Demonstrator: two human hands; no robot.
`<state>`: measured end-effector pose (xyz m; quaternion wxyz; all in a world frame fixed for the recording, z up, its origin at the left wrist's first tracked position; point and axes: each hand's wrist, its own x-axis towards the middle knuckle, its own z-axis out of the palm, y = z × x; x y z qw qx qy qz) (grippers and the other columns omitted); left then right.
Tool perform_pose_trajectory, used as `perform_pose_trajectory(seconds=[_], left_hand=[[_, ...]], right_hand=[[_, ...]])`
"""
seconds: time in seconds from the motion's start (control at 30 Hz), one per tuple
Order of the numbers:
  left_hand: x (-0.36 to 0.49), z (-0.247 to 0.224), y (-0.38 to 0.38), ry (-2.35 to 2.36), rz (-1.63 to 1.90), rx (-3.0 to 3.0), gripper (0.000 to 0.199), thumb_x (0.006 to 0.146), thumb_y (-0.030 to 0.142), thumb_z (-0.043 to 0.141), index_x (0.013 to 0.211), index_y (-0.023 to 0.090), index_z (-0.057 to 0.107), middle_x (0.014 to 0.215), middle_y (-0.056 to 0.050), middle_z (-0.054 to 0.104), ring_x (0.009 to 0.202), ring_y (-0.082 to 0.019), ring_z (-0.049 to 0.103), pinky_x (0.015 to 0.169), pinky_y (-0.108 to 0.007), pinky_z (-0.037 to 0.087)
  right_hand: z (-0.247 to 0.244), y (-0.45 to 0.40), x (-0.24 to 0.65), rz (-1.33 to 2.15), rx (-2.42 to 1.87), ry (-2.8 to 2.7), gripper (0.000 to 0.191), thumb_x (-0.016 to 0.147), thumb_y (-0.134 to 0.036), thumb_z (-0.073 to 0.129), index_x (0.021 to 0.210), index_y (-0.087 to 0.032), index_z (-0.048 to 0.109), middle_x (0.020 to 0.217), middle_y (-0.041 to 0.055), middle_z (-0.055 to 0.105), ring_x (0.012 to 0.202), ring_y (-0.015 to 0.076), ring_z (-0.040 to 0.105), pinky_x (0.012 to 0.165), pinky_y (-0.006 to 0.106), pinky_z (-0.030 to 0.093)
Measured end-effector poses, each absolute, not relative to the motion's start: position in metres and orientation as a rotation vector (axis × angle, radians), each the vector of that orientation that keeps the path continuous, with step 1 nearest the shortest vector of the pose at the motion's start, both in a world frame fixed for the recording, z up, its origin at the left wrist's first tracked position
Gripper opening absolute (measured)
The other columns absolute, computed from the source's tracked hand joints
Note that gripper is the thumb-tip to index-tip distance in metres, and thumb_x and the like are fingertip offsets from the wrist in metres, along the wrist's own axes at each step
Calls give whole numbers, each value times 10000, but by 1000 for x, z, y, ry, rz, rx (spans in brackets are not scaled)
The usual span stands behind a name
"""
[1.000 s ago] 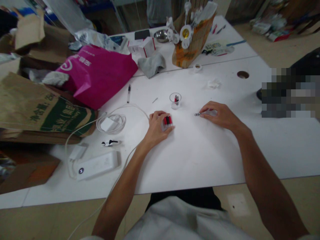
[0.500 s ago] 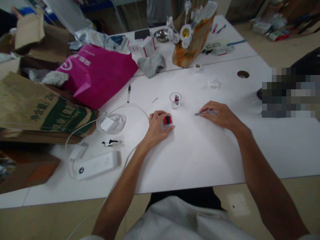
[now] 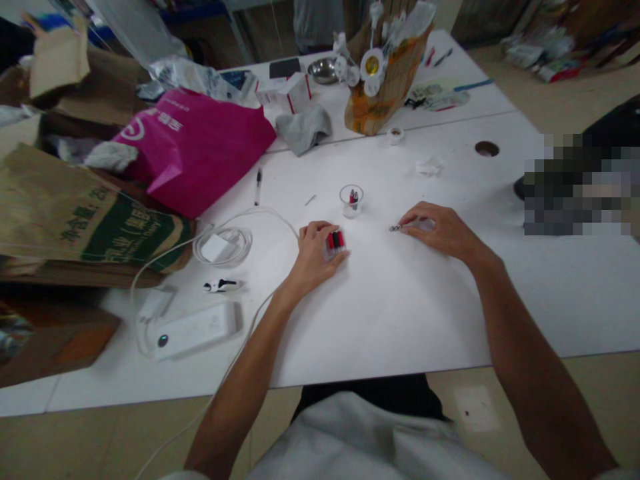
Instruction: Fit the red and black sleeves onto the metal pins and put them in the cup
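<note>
1. Red and black pieces (image 3: pixel 335 240) sit side by side in a clear holder (image 3: pixel 336 251) on the surface (image 3: pixel 390 320), in front of you and just left of centre.
2. Your left hand (image 3: pixel 314 255) has its grip around that holder, thumb at the near side, fingers at the far side.
3. Your right hand (image 3: pixel 440 230) pinches a small metallic-looking piece (image 3: pixel 395 228) between thumb and fingertips, well apart from the holder; its detail is too small to tell.
4. Neither grip has visibly shifted over the last second, so your work appears paused at the same point.
5. Beyond the holder, the clear cup (image 3: pixel 345 207) stands with similar pieces inside, untouched by either hand.
</note>
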<state>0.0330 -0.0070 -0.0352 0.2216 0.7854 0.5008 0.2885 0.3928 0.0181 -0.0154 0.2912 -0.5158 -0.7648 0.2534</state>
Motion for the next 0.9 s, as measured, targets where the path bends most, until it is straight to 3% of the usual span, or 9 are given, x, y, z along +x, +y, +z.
perform_pose_trajectory(seconds=[0.3,0.67,0.8,0.9], left_hand=[[33,-30,-7,1383,903,2145,567,962,414,928,1465,275,706,1507,-145,658,1416,-370,604,1286,-603,499],[34,-24,-6,1401,1012,2095,479,960,406,928,1387,286,747,1431,-124,717,1385,-353,649,1268,-580,508],[37,-19,-5,1400,1248,1865,220,1026,394,835,1202,270,789,1240,-84,784,1222,-291,728,1127,-481,580],[36,-19,-1,1327,1416,1542,194,1003,412,845,1060,239,775,1084,-64,796,1041,-239,753,1008,-408,601]], right_hand=[[-9,19,399,636,-1343,-1939,209,999,-502,853,1055,-301,844,1125,71,856,1054,328,801,978,527,657],[-11,21,396,464,-1352,-1750,198,1040,-503,803,1024,-305,790,1054,74,840,948,312,796,922,555,692],[-14,23,392,469,-1360,-1574,214,1009,-500,833,1013,-306,744,1007,66,818,900,294,785,922,534,701],[-14,24,388,464,-1352,-1464,210,991,-475,832,1012,-308,708,1005,69,800,898,286,780,904,515,709]])
